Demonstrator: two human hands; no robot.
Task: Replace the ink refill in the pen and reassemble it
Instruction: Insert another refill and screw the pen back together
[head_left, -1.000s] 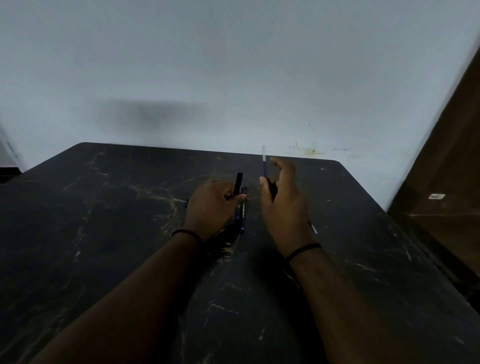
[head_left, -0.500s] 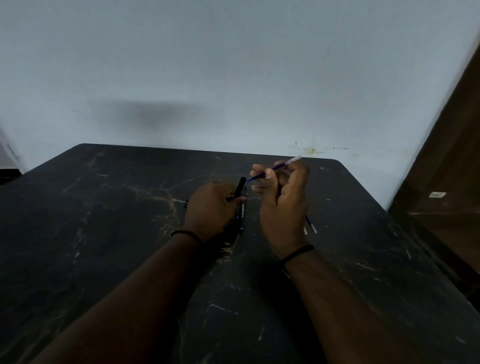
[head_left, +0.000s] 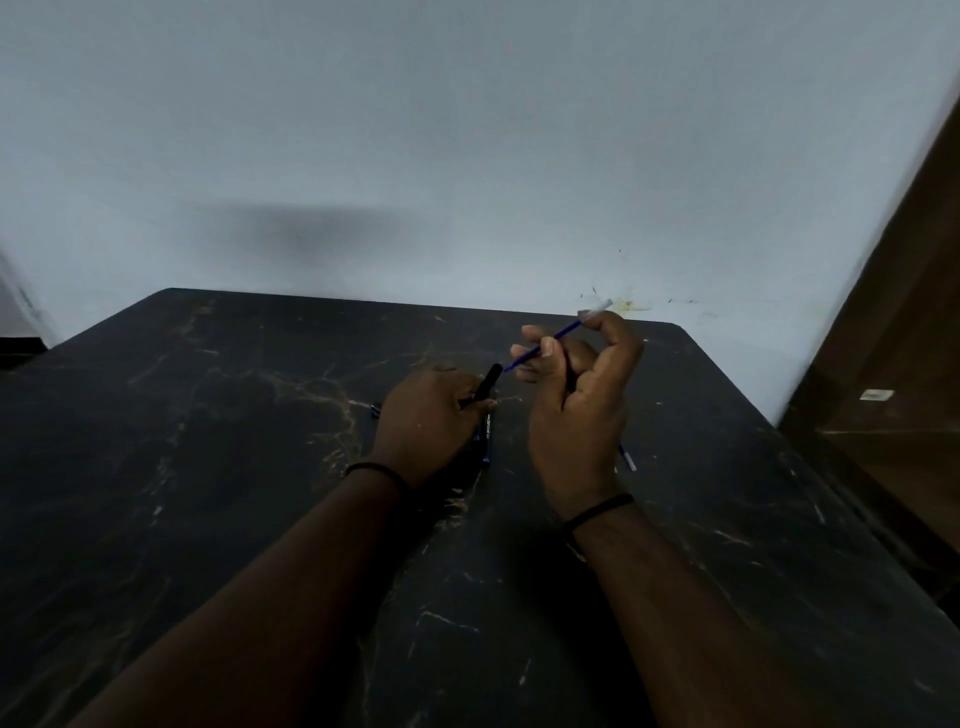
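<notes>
Our right hand (head_left: 576, 400) is raised above the dark marble table (head_left: 208, 467), fingers curled and pinching a thin blue ink refill (head_left: 545, 345). The refill slants, low tip toward 8 o'clock, pale end toward 2 o'clock. Our left hand (head_left: 426, 421) rests on the table, fingers closed around a black pen barrel (head_left: 488, 379), open end up near the refill's tip. Another pen (head_left: 487, 436) lies at 6 o'clock of the barrel.

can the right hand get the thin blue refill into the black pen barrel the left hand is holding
Probably yes: the right hand holds the thin blue refill with its lower tip just beside the open end of the black pen barrel in the left hand; nothing lies between.
</notes>
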